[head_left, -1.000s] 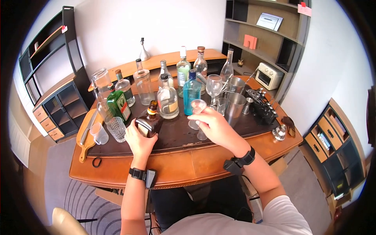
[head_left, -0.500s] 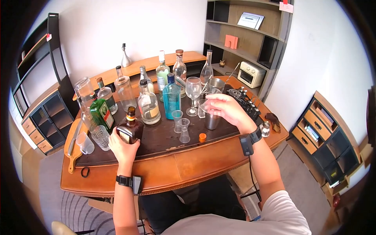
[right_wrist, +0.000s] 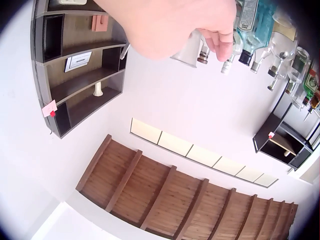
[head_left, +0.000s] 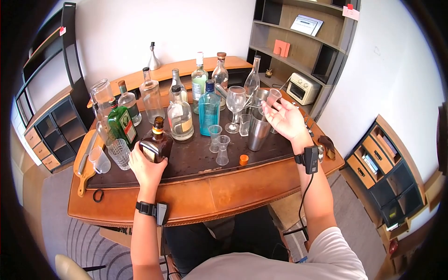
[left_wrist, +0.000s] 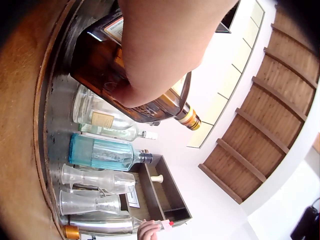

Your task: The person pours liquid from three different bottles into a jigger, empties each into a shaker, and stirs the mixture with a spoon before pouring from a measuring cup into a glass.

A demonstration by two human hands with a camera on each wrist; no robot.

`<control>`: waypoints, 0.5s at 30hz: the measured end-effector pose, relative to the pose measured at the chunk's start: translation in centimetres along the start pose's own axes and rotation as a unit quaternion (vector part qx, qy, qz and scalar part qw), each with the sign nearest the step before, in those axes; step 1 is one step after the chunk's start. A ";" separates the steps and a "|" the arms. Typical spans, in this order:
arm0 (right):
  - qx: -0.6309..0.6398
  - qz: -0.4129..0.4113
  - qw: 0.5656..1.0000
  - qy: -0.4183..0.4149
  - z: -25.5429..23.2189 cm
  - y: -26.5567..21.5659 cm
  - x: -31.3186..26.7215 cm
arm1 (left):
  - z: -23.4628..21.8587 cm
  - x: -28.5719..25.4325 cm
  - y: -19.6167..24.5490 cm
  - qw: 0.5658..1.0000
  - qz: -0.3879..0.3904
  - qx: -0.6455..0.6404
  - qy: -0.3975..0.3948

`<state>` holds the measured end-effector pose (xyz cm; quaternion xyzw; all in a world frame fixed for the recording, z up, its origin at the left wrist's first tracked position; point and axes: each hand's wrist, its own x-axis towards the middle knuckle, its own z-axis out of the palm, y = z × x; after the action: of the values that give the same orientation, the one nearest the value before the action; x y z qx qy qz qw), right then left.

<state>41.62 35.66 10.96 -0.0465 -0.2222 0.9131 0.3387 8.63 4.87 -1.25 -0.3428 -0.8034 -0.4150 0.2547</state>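
My left hand (head_left: 145, 164) grips a dark brown square bottle (head_left: 157, 143) low on its body, thumb and fingers wrapped round it. In the left wrist view the open neck of that bottle (left_wrist: 189, 119) shows. My right hand (head_left: 287, 120) is raised at the shaker's right, its fingers round a clear plastic jigger (head_left: 274, 95); the hand hides part of it. In the right wrist view the jigger's clear cup (right_wrist: 189, 52) sticks out beneath the palm. Two more jiggers, one behind (head_left: 214, 139) and one in front (head_left: 223, 151), stand mid-table, with an orange cap (head_left: 244, 160) beside them.
A metal shaker tin (head_left: 259, 133), a wine glass (head_left: 236, 102) and a blue bottle (head_left: 210, 109) stand behind the jiggers. Several clear bottles fill the back. At left are a green bottle (head_left: 121, 123), a cut glass tumbler (head_left: 120, 154) and a wooden board (head_left: 84, 170) with a knife.
My right hand has moved from the middle of the table to the right, past the shaker, with the jigger. My left hand stays on the brown bottle. The head view has shifted slightly.
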 end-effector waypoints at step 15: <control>-0.057 0.044 0.997 -0.003 -1.0 0.4 -0.2 | -0.2 0.1 0.1 1.000 -0.013 0.000 -0.011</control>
<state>41.74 35.62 9.84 -0.0727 -0.2730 0.9131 0.2939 8.70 4.79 -1.03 -0.3369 -0.8104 -0.4145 0.2406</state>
